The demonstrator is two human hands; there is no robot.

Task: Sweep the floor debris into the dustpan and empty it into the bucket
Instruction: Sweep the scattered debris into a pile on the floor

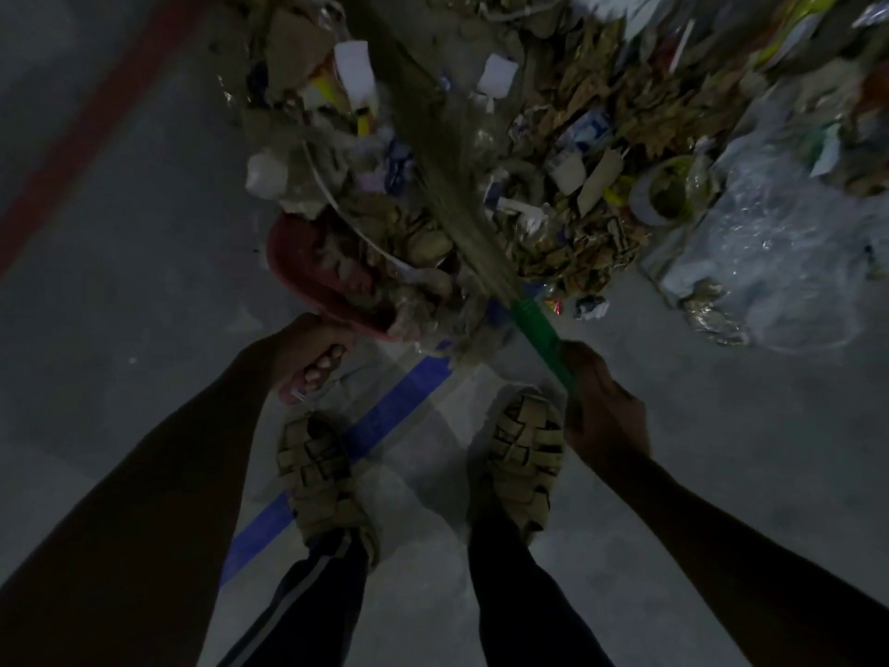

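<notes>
A red dustpan [293,262] lies at the near edge of a big debris pile [567,151] of cardboard scraps, paper and plastic; some scraps sit inside it. My left hand [312,353] grips the dustpan's handle from below. My right hand [601,406] holds the green handle [539,329] of a straw broom. The broom's bristles [452,185] reach up and left into the pile, blurred by motion. No bucket is visible.
Clear plastic bags [779,252] lie at the right of the pile. A blue floor stripe [346,454] runs between my sandalled feet [322,479], and a red stripe [96,122] crosses the grey concrete at upper left. Bare floor extends left and right of my legs.
</notes>
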